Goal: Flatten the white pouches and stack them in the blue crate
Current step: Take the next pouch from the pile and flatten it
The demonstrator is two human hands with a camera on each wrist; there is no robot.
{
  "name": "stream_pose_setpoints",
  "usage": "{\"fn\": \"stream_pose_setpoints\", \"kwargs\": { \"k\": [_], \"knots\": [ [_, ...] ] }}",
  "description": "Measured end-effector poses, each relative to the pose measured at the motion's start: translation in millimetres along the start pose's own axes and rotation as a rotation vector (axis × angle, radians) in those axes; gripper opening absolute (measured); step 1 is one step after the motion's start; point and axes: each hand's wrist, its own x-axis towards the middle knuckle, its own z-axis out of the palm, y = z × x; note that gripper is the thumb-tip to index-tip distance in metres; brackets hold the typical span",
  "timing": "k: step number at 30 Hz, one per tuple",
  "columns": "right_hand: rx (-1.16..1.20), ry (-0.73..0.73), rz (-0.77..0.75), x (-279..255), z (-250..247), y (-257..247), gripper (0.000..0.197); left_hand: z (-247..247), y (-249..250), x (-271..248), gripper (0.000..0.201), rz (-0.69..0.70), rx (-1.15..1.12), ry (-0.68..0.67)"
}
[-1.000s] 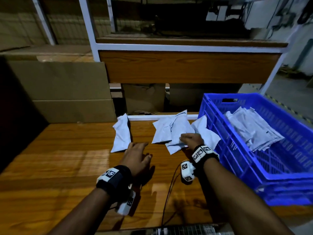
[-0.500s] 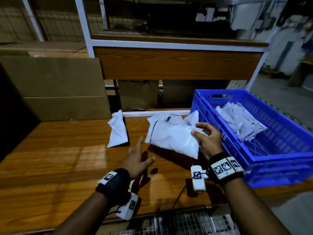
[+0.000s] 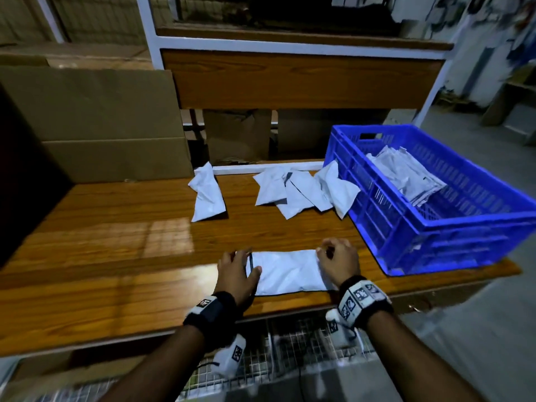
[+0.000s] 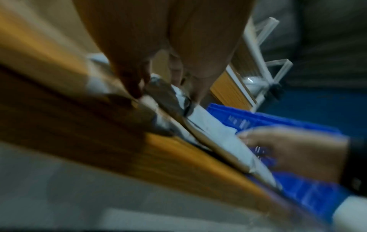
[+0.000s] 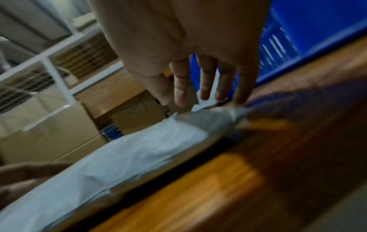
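The blue crate (image 3: 429, 227), a moulded plastic box with slotted, lattice walls and a handle cut-out in its far end, sits at the right edge of the wooden surface (image 3: 116, 242). Inside it lies a stack of flattened pouches (image 3: 406, 175), pale and thin, fanned slightly at the corners.

One white pouch (image 3: 287, 271) lies flat near the front edge of the surface, a smooth, slightly glossy rectangle with soft creases and a dark strip at its left end. The left hand (image 3: 235, 271) rests on that left end, fingers spread and pressing, so its grip is wide. The right hand (image 3: 338, 261) touches the right end with fingers extended downward in the right wrist view, its grip also loose and holding nothing.

Farther back, a lone crumpled pouch (image 3: 207, 195) lies apart to the left, and a pile of puffy, wrinkled pouches (image 3: 304, 190) overlaps just beside the crate's wall. The varnished surface shows wood grain and glare.
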Motion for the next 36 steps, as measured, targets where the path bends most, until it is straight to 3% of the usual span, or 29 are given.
{"fn": "stream_pose_setpoints", "kwargs": {
  "k": [2, 3, 6, 8, 16, 23, 29, 32, 36],
  "knots": [
    [-0.078, 0.051, -0.160, -9, 2, -12, 0.016, -3, 4, -3, 0.049, 0.066, 0.150, 0.079],
    [-0.109, 0.009, -0.252, -14, 6, -19, 0.018, -1, 8, -3, 0.048, 0.128, 0.225, 0.095],
    [-0.235, -0.205, -0.479, -28, 29, -35, 0.027, 17, 22, -1, 0.046, 0.308, 0.389, 0.008],
    [-0.297, -0.239, -0.538, -33, 38, -37, 0.034, 32, 28, -1, 0.047, 0.329, 0.449, -0.056],
    [-0.446, -0.189, -0.566, -35, 47, -24, 0.047, 59, 18, -1, 0.062, 0.242, 0.646, -0.066],
    [-0.584, -0.183, -0.613, -35, 58, -22, 0.052, 61, 18, 1, 0.071, 0.252, 0.800, -0.136],
    [-0.553, -0.240, -0.568, -35, 58, -17, 0.052, 59, 21, 1, 0.066, 0.230, 0.779, -0.146],
    [-0.487, -0.297, -0.530, -31, 55, -14, 0.056, 56, 19, 7, 0.062, 0.203, 0.634, -0.146],
    [-0.372, -0.343, -0.517, -25, 50, -9, 0.060, 51, 13, 11, 0.075, 0.208, 0.532, -0.168]
  ]
}}
